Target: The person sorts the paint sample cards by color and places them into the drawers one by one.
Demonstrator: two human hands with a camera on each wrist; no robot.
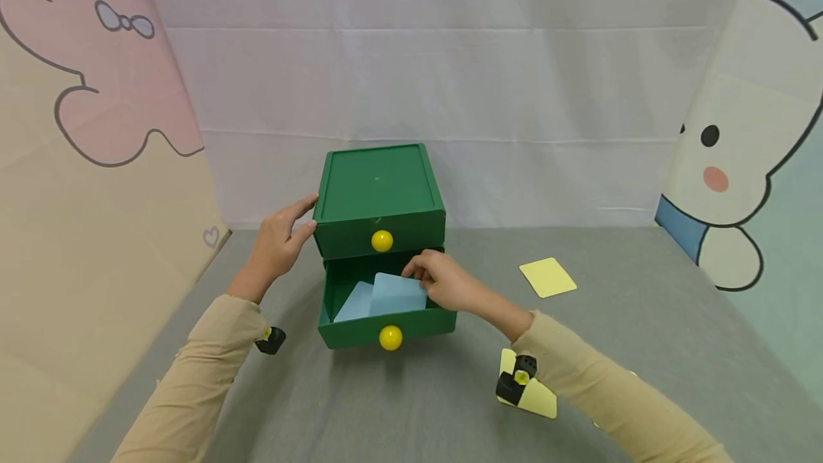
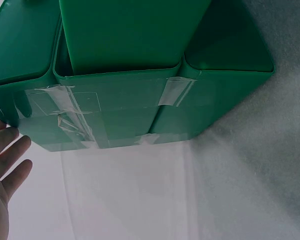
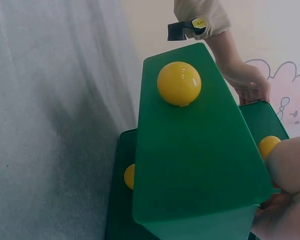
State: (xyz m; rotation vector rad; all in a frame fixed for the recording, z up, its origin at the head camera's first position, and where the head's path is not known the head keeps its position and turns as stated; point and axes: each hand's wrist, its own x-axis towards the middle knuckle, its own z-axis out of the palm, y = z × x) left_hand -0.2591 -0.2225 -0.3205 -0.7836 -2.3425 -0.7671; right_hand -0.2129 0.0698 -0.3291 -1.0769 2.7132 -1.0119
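Observation:
A green drawer cabinet [image 1: 379, 181] with yellow round knobs stands on the grey cloth. One lower drawer [image 1: 360, 331] is pulled out, and two light blue paper cards lean inside it. My left hand [image 1: 276, 245] rests against the left side of the cabinet, fingers extended; in the left wrist view its fingertips [image 2: 12, 145] touch the taped green side. Over the drawer's right part, my right hand [image 1: 446, 283] pinches the right edge of the front blue card [image 1: 397, 295]. The other blue card [image 1: 356, 302] lies to its left. The drawer hides the right fingertips in the right wrist view.
A yellow paper card [image 1: 548, 277] lies flat right of the cabinet. Another yellow card [image 1: 540, 399] is partly covered by the right wrist camera. Below the pulled-out drawer, the right wrist view shows another knob [image 3: 129, 176]. A white cloth wall [image 1: 501, 91] stands behind.

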